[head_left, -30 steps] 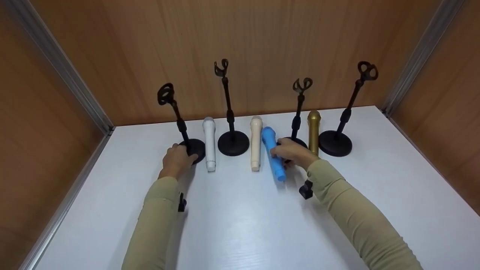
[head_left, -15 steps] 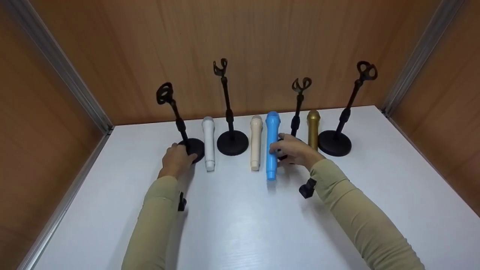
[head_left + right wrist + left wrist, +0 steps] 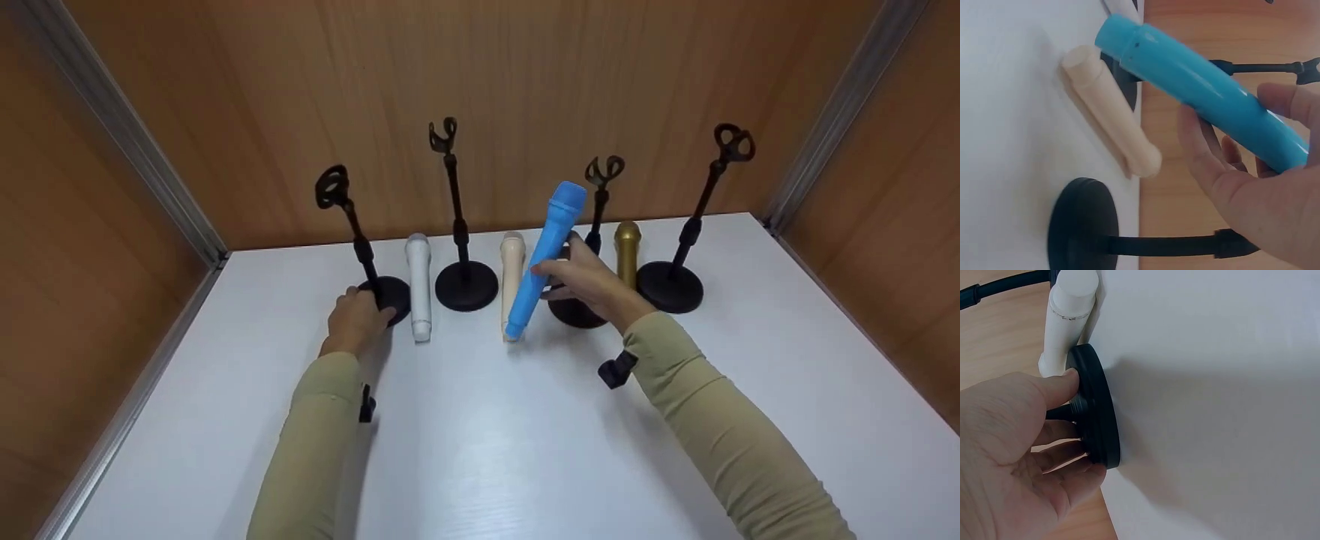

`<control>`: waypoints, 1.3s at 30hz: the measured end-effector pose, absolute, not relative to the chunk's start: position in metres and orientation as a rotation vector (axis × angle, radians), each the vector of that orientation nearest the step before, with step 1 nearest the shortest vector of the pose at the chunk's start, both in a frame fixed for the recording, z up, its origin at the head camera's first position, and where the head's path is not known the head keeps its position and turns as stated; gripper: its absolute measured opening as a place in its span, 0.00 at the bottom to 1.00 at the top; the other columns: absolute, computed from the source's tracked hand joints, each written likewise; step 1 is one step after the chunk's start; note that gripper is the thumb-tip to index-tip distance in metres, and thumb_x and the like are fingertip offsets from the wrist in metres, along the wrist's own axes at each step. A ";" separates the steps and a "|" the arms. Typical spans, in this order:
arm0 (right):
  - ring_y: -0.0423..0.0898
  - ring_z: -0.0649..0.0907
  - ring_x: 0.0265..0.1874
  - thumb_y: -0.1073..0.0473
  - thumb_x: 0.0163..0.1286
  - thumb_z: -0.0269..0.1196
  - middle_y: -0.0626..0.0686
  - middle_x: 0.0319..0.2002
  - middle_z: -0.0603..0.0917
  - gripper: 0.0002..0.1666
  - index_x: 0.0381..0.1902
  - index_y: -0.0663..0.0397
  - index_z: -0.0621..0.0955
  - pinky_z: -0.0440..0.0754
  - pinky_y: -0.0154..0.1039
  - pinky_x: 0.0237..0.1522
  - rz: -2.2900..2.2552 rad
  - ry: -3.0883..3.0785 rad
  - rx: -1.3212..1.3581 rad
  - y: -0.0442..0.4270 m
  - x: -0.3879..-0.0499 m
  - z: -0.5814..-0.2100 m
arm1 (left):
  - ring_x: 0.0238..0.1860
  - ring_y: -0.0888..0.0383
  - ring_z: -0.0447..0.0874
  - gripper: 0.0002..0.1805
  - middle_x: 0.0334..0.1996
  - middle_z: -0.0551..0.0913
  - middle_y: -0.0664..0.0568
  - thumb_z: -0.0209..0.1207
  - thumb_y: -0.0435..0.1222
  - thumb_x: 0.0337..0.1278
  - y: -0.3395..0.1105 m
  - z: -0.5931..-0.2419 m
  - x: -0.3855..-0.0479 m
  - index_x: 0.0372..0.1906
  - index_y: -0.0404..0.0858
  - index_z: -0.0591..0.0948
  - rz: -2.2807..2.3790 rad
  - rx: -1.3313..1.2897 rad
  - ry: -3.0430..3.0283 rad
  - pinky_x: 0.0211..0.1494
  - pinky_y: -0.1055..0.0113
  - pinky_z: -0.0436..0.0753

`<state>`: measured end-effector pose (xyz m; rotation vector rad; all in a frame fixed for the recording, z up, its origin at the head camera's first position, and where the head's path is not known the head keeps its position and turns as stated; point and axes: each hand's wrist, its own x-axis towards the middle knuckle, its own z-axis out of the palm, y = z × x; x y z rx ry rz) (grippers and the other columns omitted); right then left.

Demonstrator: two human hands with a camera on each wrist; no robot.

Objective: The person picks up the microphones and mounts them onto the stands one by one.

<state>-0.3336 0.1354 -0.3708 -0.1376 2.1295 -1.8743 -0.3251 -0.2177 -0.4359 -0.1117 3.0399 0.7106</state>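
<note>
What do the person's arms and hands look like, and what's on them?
The left sleeve and right sleeve are long and khaki, with no pattern showing; the right one is creased. A small black gadget sticks out near each sleeve's end. The left hand and right hand wear no gloves.

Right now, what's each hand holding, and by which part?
Right hand: blue microphone, around its middle. Left hand: leftmost black stand, by its round base.

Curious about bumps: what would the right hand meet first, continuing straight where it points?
Likely the cream microphone, past the blue microphone it holds; depth is unclear, so the raised right hand might clear it and reach the black stand beyond.
</note>
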 end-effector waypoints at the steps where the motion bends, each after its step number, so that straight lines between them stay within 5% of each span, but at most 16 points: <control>1: 0.66 0.74 0.66 0.59 0.71 0.65 0.65 0.73 0.62 0.52 0.81 0.50 0.46 0.78 0.59 0.60 -1.865 2.159 -0.144 0.135 -0.333 -0.368 | 0.63 0.31 0.71 0.30 0.62 0.70 0.23 0.58 0.42 0.73 -0.217 -0.436 -0.326 0.64 0.19 0.72 0.709 -0.119 3.036 0.65 0.41 0.73; 13: 0.62 0.70 0.70 0.52 0.74 0.64 0.60 0.77 0.61 0.50 0.82 0.44 0.48 0.76 0.59 0.62 -1.629 2.471 -0.283 0.136 -0.324 -0.345 | 0.66 0.30 0.67 0.32 0.65 0.66 0.23 0.55 0.43 0.75 -0.216 -0.436 -0.323 0.67 0.18 0.68 0.650 -0.120 3.008 0.68 0.41 0.70; 22: 0.60 0.75 0.66 0.54 0.73 0.66 0.59 0.74 0.67 0.42 0.78 0.51 0.60 0.79 0.56 0.60 -1.550 2.546 -0.321 0.138 -0.327 -0.338 | 0.70 0.28 0.60 0.35 0.70 0.59 0.21 0.51 0.44 0.77 -0.218 -0.429 -0.321 0.70 0.17 0.62 0.569 -0.091 2.989 0.70 0.40 0.67; 39: 0.58 0.77 0.64 0.51 0.72 0.67 0.58 0.72 0.70 0.42 0.77 0.52 0.62 0.78 0.55 0.61 -1.430 2.587 -0.309 0.147 -0.328 -0.340 | 0.71 0.29 0.60 0.35 0.71 0.59 0.23 0.49 0.44 0.77 -0.215 -0.438 -0.319 0.72 0.18 0.60 0.547 -0.069 3.015 0.72 0.41 0.65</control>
